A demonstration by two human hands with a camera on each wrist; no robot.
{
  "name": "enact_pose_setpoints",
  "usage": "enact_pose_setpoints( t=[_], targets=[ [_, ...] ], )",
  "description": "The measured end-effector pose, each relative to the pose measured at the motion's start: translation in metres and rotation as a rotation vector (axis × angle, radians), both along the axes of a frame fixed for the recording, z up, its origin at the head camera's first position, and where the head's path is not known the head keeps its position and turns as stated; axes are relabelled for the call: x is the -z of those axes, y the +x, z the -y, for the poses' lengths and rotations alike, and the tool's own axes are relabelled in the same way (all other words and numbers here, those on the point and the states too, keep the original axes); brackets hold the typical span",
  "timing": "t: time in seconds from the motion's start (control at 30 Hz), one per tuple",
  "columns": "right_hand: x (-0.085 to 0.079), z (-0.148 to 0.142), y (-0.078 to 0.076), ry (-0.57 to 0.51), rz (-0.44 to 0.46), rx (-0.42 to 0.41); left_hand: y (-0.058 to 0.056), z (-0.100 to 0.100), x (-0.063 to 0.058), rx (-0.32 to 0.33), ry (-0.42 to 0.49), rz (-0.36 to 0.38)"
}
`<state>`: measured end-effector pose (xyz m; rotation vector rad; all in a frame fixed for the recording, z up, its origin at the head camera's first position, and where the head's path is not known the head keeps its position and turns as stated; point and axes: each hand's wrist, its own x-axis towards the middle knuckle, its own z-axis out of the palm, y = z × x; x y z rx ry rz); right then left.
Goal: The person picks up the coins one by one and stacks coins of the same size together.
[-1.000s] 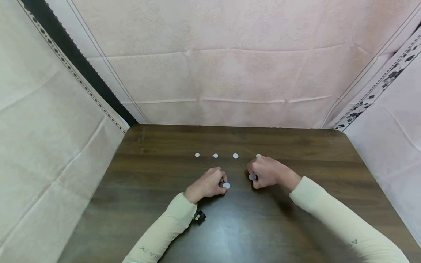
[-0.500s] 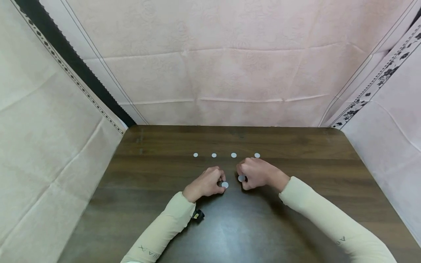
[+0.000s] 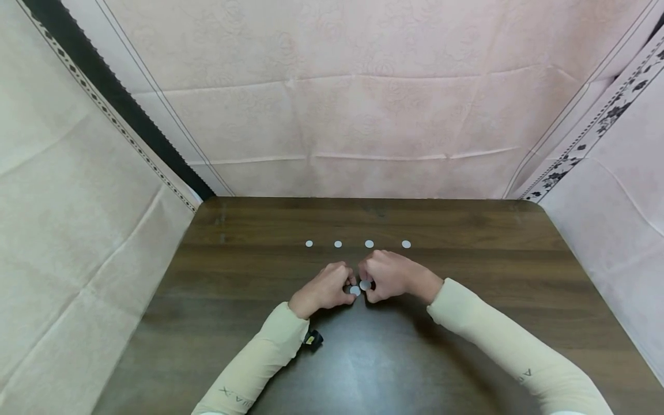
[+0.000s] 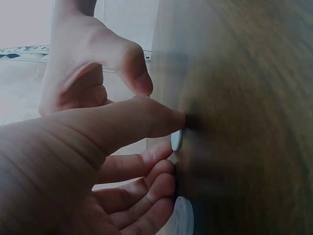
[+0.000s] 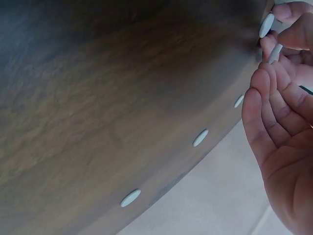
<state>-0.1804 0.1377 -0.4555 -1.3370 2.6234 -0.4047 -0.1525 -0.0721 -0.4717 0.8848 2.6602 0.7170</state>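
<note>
Left hand (image 3: 325, 288) pinched a small flat white round disc (image 3: 355, 290); right hand (image 3: 386, 275) pinched a second white disc (image 3: 365, 285), touching above dark wooden surface (image 3: 467, 242). Sleeve lettering unreadable.

Two hands met at the middle of the table, a row of four discs behind them

The left hand (image 3: 325, 288) and the right hand (image 3: 386, 275) are set side by side on the table (image 3: 467, 230), fingertips nearly touching. One disc (image 3: 355, 290) is pinched at the left hand's fingertips, and another disc (image 3: 365, 285) is held just to its right in the right hand. Behind the hands, farther from the person, a row of four discs (image 3: 357, 244) is laid out left to right, well apart from each other.
</note>
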Motion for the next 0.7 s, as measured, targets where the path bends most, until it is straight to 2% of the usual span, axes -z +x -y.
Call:
enact_pose_setpoints(
  t=[0.33, 0.7],
  targets=[
    [0.002, 0.007, 0.002, -0.009, 0.064, -0.002, -0.001, 0.001, 0.002, 0.017, 0.017, -0.021],
    [0.005, 0.011, 0.003, -0.021, 0.067, -0.010, -0.002, 0.001, 0.002, 0.018, 0.029, -0.024]
  ],
)
